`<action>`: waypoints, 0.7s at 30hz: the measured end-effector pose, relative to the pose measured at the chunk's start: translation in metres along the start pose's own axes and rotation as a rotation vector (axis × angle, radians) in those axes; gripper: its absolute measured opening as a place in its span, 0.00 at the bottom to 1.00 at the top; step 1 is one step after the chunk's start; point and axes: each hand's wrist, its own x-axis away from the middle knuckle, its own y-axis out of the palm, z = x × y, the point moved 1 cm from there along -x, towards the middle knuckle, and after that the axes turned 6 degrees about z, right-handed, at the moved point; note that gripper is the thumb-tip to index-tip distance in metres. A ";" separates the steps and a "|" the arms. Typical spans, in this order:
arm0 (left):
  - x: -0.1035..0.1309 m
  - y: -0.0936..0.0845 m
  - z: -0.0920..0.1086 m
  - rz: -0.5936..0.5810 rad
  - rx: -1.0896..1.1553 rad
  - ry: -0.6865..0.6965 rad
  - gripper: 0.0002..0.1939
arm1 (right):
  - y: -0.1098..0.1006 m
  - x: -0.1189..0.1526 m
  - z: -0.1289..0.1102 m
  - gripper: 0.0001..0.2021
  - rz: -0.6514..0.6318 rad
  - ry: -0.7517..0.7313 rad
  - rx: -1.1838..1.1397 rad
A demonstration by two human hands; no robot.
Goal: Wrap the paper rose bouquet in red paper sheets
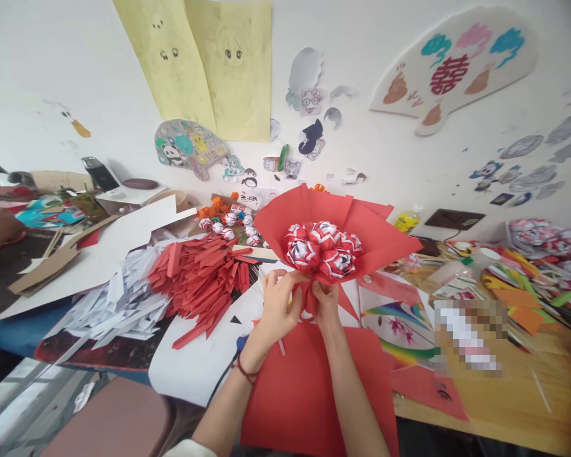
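Bouquet (327, 235) in red paper wrap (361, 214), centre of the frame: flared above, gathered to a narrow neck (307, 296) below. Likely fault: springing open, should the grip slacken, since no tie can be made out at the neck.

Red sheet (309, 393), lower centre, beneath the forearms. Likely fault: creasing, from arms bearing down.

Red strips (200, 279), heaped, left of centre. Likely fault: scattering, from a wide sweep of the left forearm.

Left hand (280, 301), centre: fingers half curled, a gap between thumb and forefinger, tips at the wrap's lower edge; whether they pinch it cannot be told.

Right hand (327, 303), centre: closed about the neck, far fingers hidden. Likely fault: crumpling or tearing the paper, from squeezing too hard.

Flowers (339, 261), folded, red and white, clustered inside the wrap. Likely fault: sinking or tipping, from uneven gathering.
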 end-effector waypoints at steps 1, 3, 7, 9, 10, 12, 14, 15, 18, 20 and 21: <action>0.000 0.001 0.000 0.000 0.001 0.001 0.14 | 0.000 0.000 -0.001 0.19 0.005 0.010 -0.001; 0.001 0.002 0.000 0.003 0.001 0.000 0.14 | 0.001 0.000 -0.002 0.19 0.014 0.026 0.008; 0.004 0.004 -0.001 0.011 0.003 -0.011 0.14 | -0.001 0.000 -0.002 0.17 0.037 0.041 0.030; 0.006 0.005 -0.002 0.013 0.003 -0.017 0.14 | -0.003 -0.001 -0.001 0.16 0.042 0.047 0.041; 0.007 0.005 -0.002 0.016 0.002 -0.019 0.14 | -0.004 -0.001 0.000 0.16 0.045 0.044 0.047; 0.008 0.005 -0.002 0.018 0.002 -0.024 0.13 | -0.005 -0.002 0.001 0.17 0.049 0.027 0.060; 0.008 0.004 -0.001 0.022 0.008 -0.034 0.13 | -0.005 -0.002 0.002 0.16 0.040 0.011 0.073; 0.008 0.004 -0.001 0.025 0.013 -0.041 0.13 | -0.005 -0.001 0.002 0.16 0.032 0.006 0.084; 0.006 0.003 -0.001 0.034 0.027 -0.059 0.12 | -0.002 0.000 0.001 0.16 0.005 -0.009 0.120; 0.005 0.003 -0.001 0.040 0.025 -0.068 0.12 | 0.001 0.001 0.001 0.18 -0.008 -0.022 0.126; 0.005 0.003 -0.001 0.045 0.022 -0.071 0.12 | 0.002 0.001 0.000 0.20 -0.015 -0.026 0.121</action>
